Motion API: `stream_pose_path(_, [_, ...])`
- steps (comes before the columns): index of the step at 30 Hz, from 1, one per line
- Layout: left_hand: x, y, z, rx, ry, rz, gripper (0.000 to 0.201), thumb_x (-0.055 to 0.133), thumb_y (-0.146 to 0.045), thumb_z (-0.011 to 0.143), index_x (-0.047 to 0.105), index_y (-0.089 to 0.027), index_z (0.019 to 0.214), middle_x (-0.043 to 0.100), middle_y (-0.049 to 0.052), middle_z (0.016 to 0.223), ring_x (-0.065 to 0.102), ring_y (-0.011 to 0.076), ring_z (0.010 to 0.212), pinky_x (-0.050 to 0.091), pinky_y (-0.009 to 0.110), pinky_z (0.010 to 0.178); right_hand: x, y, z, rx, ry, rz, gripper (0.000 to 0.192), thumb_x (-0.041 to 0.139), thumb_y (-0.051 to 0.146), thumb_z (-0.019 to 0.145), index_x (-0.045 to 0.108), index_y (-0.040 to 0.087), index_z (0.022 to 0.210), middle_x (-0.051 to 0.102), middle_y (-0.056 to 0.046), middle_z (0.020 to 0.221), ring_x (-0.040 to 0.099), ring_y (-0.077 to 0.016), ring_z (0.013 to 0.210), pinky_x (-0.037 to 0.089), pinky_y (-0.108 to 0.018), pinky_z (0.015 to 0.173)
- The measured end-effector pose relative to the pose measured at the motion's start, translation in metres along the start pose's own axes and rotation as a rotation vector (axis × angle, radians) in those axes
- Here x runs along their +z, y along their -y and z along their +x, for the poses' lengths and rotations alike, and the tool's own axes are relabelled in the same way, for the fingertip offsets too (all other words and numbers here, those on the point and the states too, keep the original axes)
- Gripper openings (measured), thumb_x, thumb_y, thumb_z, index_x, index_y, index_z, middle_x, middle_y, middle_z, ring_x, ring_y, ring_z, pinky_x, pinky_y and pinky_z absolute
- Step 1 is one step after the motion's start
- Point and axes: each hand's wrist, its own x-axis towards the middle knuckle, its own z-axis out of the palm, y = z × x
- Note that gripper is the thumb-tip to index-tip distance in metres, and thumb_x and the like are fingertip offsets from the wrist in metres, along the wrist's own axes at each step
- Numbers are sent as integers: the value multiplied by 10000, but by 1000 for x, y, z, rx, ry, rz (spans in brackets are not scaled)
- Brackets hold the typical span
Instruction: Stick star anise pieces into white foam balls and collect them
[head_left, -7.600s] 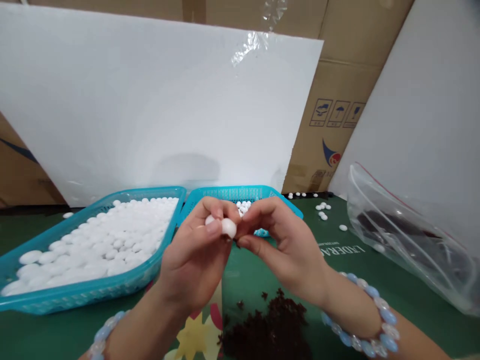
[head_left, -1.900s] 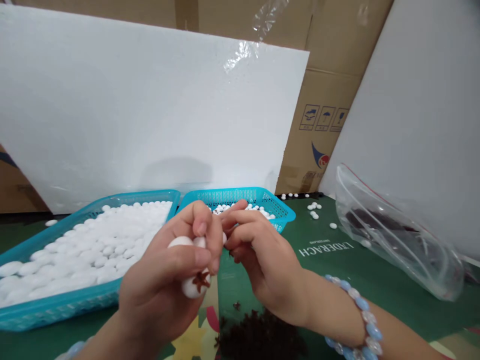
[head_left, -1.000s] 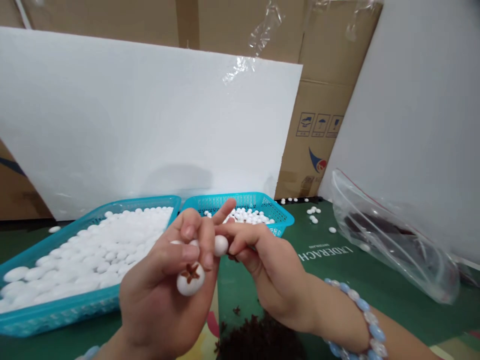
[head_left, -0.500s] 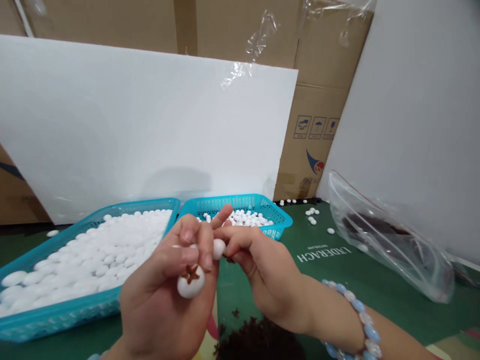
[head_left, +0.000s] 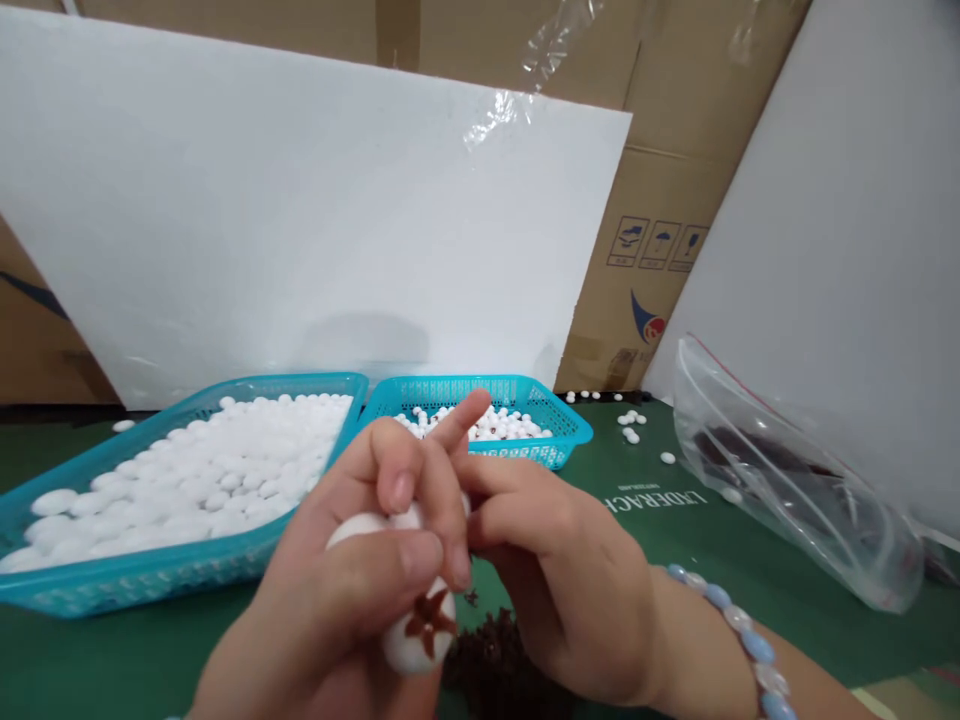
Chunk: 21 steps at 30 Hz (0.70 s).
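My left hand (head_left: 330,610) is closed around several white foam beads. One white bead with a brown star cap (head_left: 420,632) sticks out at the bottom of the fist, and another white bead (head_left: 358,525) shows near my thumb. My right hand (head_left: 559,575) presses against the left hand's fingertips, its fingers pinched together where the two hands meet; what it pinches is hidden. A pile of brown star caps (head_left: 499,670) lies on the green mat (head_left: 675,540) just below both hands.
A large turquoise basket (head_left: 187,570) full of white beads stands at left. A smaller turquoise basket (head_left: 555,445) with beads sits behind my hands. A clear zip bag (head_left: 787,470) with dark caps lies at right. Loose beads (head_left: 628,428) dot the mat. White boards and cardboard boxes stand behind.
Both hands have dropped lower and come nearer the camera. The capped bead has moved down with my left hand. The small bead pinched between the fingertips a moment ago is now hidden.
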Motion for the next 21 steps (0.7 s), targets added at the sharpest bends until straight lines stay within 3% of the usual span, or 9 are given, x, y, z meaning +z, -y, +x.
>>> stream_pose_path(5, [0,2,2,55,-92,-16,75,394,-121,493,382,-193,481,416,-44,439,385,59,487,286,190,900,3,0,1,-39,12,-70,104,330,52,728,388,122,780,539,-111,820,508,-128,797,457,-222,671])
stream_pose_path(12, [-15,10,6,220,119,-55,95,397,-105,572,457,-178,582,466,-42,484,445,45,513,340,192,868,4,0,5,-32,-89,-129,46,396,101,706,426,127,682,571,-98,735,528,-107,721,455,-162,652])
stream_pose_path(17, [-17,9,8,212,110,-8,197,320,-29,597,456,-171,595,497,-50,503,452,22,499,344,157,851,5,1,5,19,-151,-18,80,399,66,689,438,131,665,562,-65,764,496,-60,771,403,-108,727])
stream_pose_path(21, [-15,9,7,161,125,-31,149,339,-68,600,440,-177,590,494,-53,508,465,27,542,303,161,881,0,3,7,99,-107,50,81,398,76,691,435,134,649,538,-62,748,481,-64,790,396,-125,736])
